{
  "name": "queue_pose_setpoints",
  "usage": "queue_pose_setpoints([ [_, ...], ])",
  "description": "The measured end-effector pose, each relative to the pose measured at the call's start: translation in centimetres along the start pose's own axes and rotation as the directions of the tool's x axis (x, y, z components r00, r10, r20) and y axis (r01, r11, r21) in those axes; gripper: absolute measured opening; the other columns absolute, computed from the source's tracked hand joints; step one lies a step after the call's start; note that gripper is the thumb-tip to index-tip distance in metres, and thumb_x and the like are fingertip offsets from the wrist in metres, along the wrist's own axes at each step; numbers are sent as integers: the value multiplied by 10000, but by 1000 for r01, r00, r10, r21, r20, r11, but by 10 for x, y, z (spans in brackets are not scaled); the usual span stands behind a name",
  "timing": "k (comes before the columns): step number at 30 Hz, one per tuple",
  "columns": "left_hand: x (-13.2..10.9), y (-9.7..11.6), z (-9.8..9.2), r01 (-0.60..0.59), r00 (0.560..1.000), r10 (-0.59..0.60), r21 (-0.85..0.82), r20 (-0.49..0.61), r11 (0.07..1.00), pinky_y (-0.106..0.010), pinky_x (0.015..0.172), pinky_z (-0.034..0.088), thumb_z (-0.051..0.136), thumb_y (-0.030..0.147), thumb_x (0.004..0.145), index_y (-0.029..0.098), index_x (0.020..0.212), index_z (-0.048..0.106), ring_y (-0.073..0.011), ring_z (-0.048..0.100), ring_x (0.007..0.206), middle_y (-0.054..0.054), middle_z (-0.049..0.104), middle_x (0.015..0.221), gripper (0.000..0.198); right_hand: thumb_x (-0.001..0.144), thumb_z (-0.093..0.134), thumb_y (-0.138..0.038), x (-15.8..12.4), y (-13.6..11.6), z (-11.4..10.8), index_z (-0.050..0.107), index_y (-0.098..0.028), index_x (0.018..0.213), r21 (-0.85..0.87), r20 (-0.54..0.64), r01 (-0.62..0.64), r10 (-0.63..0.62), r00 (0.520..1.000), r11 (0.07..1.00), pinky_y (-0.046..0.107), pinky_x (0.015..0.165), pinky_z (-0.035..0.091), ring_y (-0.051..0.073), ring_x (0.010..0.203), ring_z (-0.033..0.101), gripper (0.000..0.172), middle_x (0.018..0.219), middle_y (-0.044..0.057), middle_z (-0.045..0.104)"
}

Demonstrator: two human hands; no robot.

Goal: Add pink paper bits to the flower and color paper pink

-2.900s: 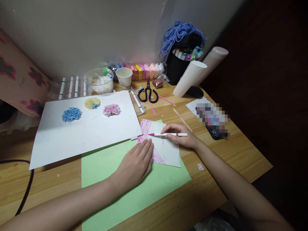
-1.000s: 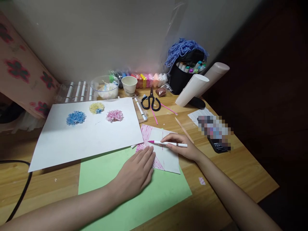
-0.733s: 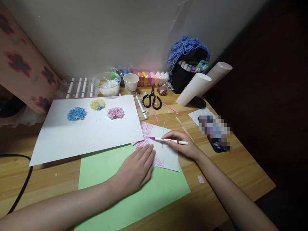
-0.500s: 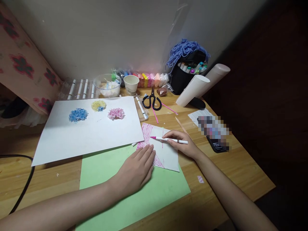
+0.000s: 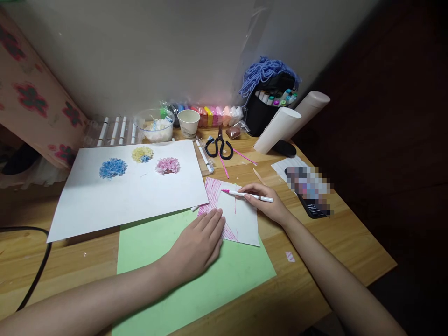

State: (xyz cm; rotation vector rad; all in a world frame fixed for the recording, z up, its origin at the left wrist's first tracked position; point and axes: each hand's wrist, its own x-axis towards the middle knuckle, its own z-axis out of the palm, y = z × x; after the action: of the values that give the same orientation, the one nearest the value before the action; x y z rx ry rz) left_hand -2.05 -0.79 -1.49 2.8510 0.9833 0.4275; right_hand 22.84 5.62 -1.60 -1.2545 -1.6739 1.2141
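Note:
My right hand (image 5: 263, 199) grips a white marker (image 5: 249, 195) with a magenta brush tip. The tip is at a small white paper (image 5: 241, 210), whose left side carries slanting pink strokes. My left hand (image 5: 203, 238) lies flat with fingers stretched out, its fingertips resting on the paper's lower left. Beneath the hand and paper is a green sheet (image 5: 150, 289). To the left, a large white sheet (image 5: 105, 205) overlaps the green one and bears a blue tuft (image 5: 113, 168), a yellow tuft (image 5: 142, 154) and a pink tuft (image 5: 167, 165).
Black-handled scissors (image 5: 220, 145) lie behind the paper near thin pink sticks (image 5: 224, 167). Further back stand a paper cup (image 5: 189, 122), a clear bowl (image 5: 154, 128) and a black pen holder (image 5: 261, 114). At right are white tubes (image 5: 276, 130) and a phone (image 5: 311, 205).
The marker in my right hand has moved slightly up the paper, away from me. My left hand stays in place. The whole view has shifted a little.

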Motion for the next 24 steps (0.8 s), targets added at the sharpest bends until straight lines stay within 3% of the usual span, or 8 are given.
queue_pose_setpoints([
  [4,0,0,-1,4,1000,-4,-3,8,1000,-416,1053,413,374,256,943,54,1305,469,-275,439,1295,-174,476,1383,425,828,628,-338,0,1,-1,654,-193,966,-18,-46,36,-36,998,999,324,838,501,200,942,649,202,997,71,693],
  [11,0,1,0,4,1000,-4,3,-7,1000,-420,1051,412,356,248,944,53,1301,471,-272,439,1296,-177,483,1376,423,820,636,-325,-4,-1,-1,671,-199,988,-64,109,40,-32,993,997,342,811,507,213,933,643,213,1013,77,693],
  [19,0,0,0,6,1000,-6,7,4,1000,-410,1060,406,363,253,944,56,1302,474,-263,436,1299,-170,480,1381,423,826,629,-336,1,3,-2,659,-194,974,-61,-81,22,-27,996,998,306,762,500,197,891,639,207,966,65,690],
  [24,0,0,1,7,1000,-7,-8,-3,1000,-418,1061,406,359,248,944,59,1305,474,-265,434,1301,-173,477,1382,424,825,632,-348,1,3,-3,659,-197,978,-57,-71,40,-44,997,998,305,774,502,197,894,640,216,975,64,689],
])
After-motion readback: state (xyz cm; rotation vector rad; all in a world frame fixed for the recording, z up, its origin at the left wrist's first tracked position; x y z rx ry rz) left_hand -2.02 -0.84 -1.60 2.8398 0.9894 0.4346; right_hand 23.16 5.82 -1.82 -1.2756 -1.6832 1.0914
